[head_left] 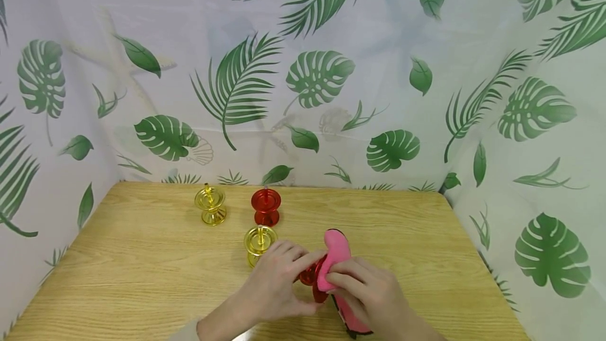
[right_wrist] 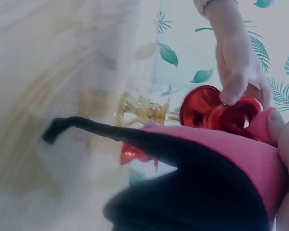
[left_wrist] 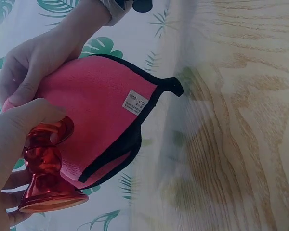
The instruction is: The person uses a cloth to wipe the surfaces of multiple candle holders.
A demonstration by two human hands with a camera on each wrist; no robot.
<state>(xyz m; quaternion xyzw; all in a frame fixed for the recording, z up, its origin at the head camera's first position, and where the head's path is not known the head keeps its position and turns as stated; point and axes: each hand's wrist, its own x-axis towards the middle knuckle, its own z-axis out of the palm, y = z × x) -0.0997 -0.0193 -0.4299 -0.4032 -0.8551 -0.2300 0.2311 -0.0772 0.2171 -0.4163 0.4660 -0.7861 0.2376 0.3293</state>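
My left hand [head_left: 276, 283] holds a shiny red metallic candle holder [left_wrist: 44, 163], tipped on its side in the head view. Thumb and fingers close around it between its flared base and its dish. A pink cloth [left_wrist: 98, 101] with black edging, a black hanging loop and a white label is pinched in my right hand [head_left: 374, 291]. That hand presses a fold of the cloth over the candle holder's dish end, which is partly covered. The cloth's lower part hangs beneath the right hand, its black side facing the right wrist camera.
Just beyond my left hand stands a gold candle holder [head_left: 260, 240], its lower part overlapped by the fingers. Farther back are a red candle holder [head_left: 266, 205] and another gold one [head_left: 210, 203], both upright on the wooden table [head_left: 142, 257]. A leaf-printed curtain [head_left: 303, 67] encloses the back and sides.
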